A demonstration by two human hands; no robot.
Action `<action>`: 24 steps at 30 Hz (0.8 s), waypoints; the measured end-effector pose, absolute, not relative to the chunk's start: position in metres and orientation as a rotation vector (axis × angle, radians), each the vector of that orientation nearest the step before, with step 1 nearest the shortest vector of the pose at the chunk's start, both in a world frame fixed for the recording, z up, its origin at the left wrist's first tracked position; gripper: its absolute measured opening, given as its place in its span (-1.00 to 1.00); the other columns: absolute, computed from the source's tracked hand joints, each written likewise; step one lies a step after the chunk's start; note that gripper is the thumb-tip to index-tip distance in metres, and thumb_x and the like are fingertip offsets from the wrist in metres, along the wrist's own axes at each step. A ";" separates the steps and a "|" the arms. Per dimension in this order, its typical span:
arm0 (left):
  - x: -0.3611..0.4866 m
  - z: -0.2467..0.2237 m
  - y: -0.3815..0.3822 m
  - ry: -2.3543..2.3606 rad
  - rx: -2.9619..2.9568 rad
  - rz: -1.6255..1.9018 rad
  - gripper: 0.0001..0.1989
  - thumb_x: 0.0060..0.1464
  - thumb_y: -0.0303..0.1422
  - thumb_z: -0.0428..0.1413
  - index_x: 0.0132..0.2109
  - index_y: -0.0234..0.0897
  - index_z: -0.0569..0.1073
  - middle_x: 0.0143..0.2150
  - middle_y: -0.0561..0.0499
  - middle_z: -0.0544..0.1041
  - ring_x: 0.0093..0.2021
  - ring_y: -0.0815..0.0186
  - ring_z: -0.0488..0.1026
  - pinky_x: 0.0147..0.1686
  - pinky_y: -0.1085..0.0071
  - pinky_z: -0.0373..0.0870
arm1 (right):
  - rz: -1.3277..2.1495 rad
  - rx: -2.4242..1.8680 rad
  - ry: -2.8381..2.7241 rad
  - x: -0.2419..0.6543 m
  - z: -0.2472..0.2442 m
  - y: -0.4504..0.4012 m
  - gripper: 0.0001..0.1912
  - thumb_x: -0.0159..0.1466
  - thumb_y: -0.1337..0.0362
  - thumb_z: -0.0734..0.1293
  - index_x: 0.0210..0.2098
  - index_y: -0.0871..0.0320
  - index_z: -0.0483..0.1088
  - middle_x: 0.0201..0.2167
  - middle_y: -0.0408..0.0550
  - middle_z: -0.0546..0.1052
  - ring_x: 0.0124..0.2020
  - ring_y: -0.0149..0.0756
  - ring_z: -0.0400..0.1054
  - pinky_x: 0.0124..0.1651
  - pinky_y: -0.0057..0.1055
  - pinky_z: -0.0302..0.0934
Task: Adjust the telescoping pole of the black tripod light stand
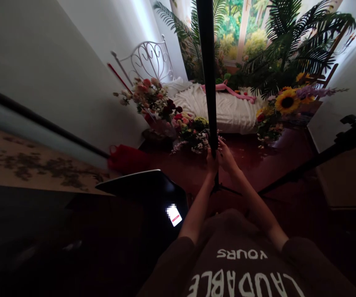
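Head view: the black pole (pixel 208 62) stands between the person's 2 hands, at the near edge of the flowers, with the left hand (pixel 212 160) on its left side and the right hand (pixel 224 154) on its right, a little higher in the picture. The left fingers look curled against the pole; the right fingers reach its side, though whether they close around it I cannot tell (the light down there is dim). I count 1 pole in the hands, 1 dark stand (pixel 314 159) slanting at the right, 1 bed (pixel 236 111), 3 main clumps of flowers (pixel 193 134) around its near side and 1 red bag (pixel 125 158) on the floor. Left of the arms is 1 black panel (pixel 153 189) with 1 small lit patch (pixel 174 215). The pole's long axis runs nearly straight up and down the picture, its top leaning slightly left and leaving the frame, its lower end pointing to splayed legs (pixel 227 189) on the dark red floor (pixel 178 169).
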State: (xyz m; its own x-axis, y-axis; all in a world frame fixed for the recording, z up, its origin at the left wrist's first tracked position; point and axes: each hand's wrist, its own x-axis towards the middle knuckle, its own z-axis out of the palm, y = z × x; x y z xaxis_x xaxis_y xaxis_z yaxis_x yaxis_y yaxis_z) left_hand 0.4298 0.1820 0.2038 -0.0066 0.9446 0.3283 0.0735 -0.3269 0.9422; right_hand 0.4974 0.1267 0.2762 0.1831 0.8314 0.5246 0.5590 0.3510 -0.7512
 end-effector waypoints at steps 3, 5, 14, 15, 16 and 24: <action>0.429 0.206 0.177 1.138 1.489 1.446 -0.50 0.16 0.11 0.01 -0.11 -0.26 0.40 -0.28 -0.08 0.54 -0.31 0.25 0.51 -0.26 0.35 0.44 | 0.268 -1.384 -1.397 0.507 0.263 0.100 -0.62 0.40 0.22 0.16 0.16 0.10 0.36 0.05 0.10 0.51 0.09 -0.19 0.40 0.18 -0.19 0.29; 0.429 0.208 0.176 1.159 1.481 1.449 -0.50 0.15 0.12 0.02 -0.13 -0.25 0.39 -0.32 -0.04 0.52 -0.36 0.29 0.49 -0.32 0.39 0.42 | 0.259 -1.405 -1.392 0.509 0.254 0.088 -0.65 0.39 0.25 0.17 0.11 0.09 0.40 0.03 0.07 0.53 0.10 -0.18 0.39 0.19 -0.17 0.27; 0.430 0.208 0.177 1.166 1.446 1.422 -0.53 0.14 0.12 0.04 -0.18 -0.22 0.36 -0.37 0.01 0.49 -0.41 0.34 0.45 -0.39 0.45 0.35 | 0.449 -1.403 -1.237 0.509 0.238 0.094 -0.63 0.35 0.09 0.26 0.04 0.16 0.40 0.01 0.11 0.53 -0.04 -0.22 0.45 -0.02 -0.28 0.38; 0.430 0.208 0.176 1.161 1.442 1.427 -0.52 0.13 0.13 0.04 -0.18 -0.22 0.36 -0.38 0.01 0.48 -0.41 0.34 0.45 -0.39 0.45 0.35 | 0.476 -1.398 -1.212 0.509 0.237 0.096 -0.62 0.34 0.07 0.27 0.03 0.16 0.40 -0.02 0.10 0.54 -0.08 -0.23 0.47 -0.06 -0.30 0.38; 0.430 0.209 0.176 1.156 1.441 1.433 -0.52 0.13 0.14 0.04 -0.19 -0.22 0.36 -0.38 0.02 0.47 -0.42 0.34 0.44 -0.40 0.45 0.34 | 0.499 -1.397 -1.190 0.510 0.237 0.099 -0.62 0.34 0.05 0.27 0.01 0.16 0.40 -0.06 0.08 0.55 -0.14 -0.25 0.48 -0.11 -0.33 0.39; 0.431 0.208 0.177 1.199 1.476 1.451 -0.50 0.13 0.15 0.02 -0.17 -0.24 0.37 -0.37 -0.01 0.49 -0.42 0.33 0.44 -0.36 0.43 0.36 | 0.556 -1.523 -1.094 0.509 0.234 0.107 -0.55 0.35 -0.11 0.17 -0.08 0.11 0.39 -0.39 -0.13 0.55 -0.43 -0.35 0.48 -0.31 -0.46 0.34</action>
